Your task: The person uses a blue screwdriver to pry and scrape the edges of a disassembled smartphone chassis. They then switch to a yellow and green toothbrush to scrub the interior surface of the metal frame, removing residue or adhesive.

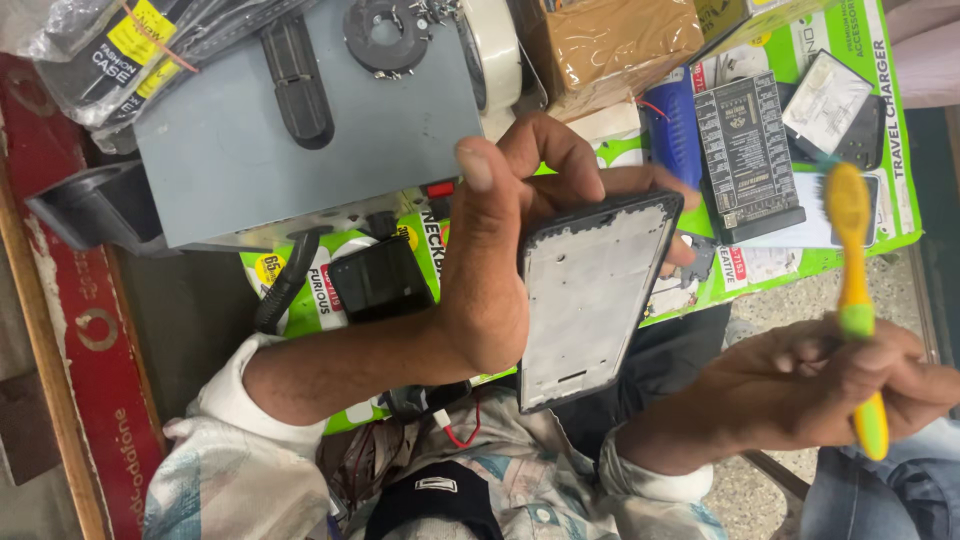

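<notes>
My left hand (505, 250) grips a bare phone frame (590, 300) by its edge, holding it upright before me with the silver inner plate facing me. My right hand (800, 385), a little to the right of the frame and apart from it, is closed around the handle of a yellow and green toothbrush (852, 290). The brush head points up and away from the frame. Both forearms wear pale patterned sleeves.
A grey metal machine box (300, 130) with a black cable stands at the back left. A small black device (380, 278), a black rectangular tester board (745, 150), a tape roll (495, 50) and a brown package (610, 45) lie on green printed packaging (890, 150). A red board (80, 350) runs along the left.
</notes>
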